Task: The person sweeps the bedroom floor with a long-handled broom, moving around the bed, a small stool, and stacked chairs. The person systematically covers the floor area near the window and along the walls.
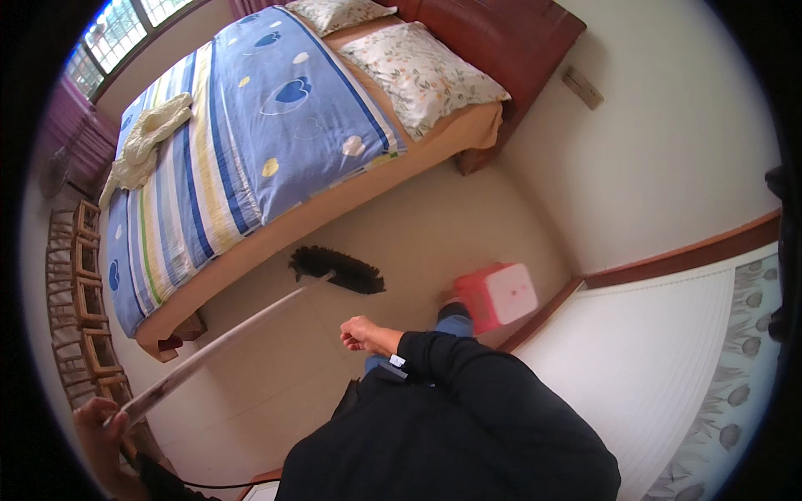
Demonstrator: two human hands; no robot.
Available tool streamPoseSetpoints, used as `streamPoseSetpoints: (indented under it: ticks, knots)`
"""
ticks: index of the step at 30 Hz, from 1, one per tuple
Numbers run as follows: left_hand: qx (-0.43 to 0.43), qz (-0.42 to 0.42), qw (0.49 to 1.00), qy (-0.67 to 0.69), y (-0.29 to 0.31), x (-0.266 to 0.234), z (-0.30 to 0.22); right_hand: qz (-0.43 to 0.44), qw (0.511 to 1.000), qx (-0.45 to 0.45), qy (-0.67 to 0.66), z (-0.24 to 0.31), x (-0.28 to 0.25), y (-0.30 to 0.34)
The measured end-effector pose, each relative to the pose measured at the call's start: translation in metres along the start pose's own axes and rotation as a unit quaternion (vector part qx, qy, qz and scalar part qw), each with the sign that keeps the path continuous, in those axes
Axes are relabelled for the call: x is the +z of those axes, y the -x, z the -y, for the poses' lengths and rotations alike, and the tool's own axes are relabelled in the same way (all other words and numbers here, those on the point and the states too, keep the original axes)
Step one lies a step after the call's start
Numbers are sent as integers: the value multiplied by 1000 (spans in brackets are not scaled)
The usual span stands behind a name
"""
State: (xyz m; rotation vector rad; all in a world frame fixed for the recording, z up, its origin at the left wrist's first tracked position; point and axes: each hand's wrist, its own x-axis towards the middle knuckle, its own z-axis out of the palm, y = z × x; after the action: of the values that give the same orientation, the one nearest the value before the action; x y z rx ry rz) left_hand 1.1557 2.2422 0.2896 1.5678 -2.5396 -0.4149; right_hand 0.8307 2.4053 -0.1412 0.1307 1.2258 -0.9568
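At the lower left, my left hand [104,426] is closed round the upper end of a long-handled mop [221,341]. Its pale pole slants up and right to a wide, dark, shaggy head [338,269], which lies on the floor alongside the bed. My right hand [361,334] is in front of my body with its fingers curled in, and nothing shows in it. It is apart from the pole, a little below the mop head.
A bed [276,134] with a blue patterned quilt stands ahead. A red and pale-pink box-like plastic thing [511,294] is on the floor beside my leg. Wooden chairs [96,305] line the left wall. A white panel with patterned edging [652,334] is at right.
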Motion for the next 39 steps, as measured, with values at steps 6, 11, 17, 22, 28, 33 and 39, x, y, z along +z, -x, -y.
streamPoseSetpoints:
  ticks: [6,11,17,22,28,33,39]
  knots:
    - [-90,13,992,-84,30,9,-34,23,998,48,18,5,23,-24]
    - [30,-2,973,-227,35,11,-96,65,994,83,-28,8,40,-28]
    - [-50,61,973,-215,26,16,-196,187,941,153,-238,23,82,-64]
    - [-268,109,955,56,36,9,-163,117,882,207,-408,25,150,-96]
    - [-443,291,848,10,90,102,-53,-68,900,193,-384,45,77,-129]
    - [-373,312,866,119,18,298,-99,-133,945,-48,-294,152,-87,-203]
    - [-50,325,941,76,-105,496,-179,-260,961,-90,17,205,-198,-254]
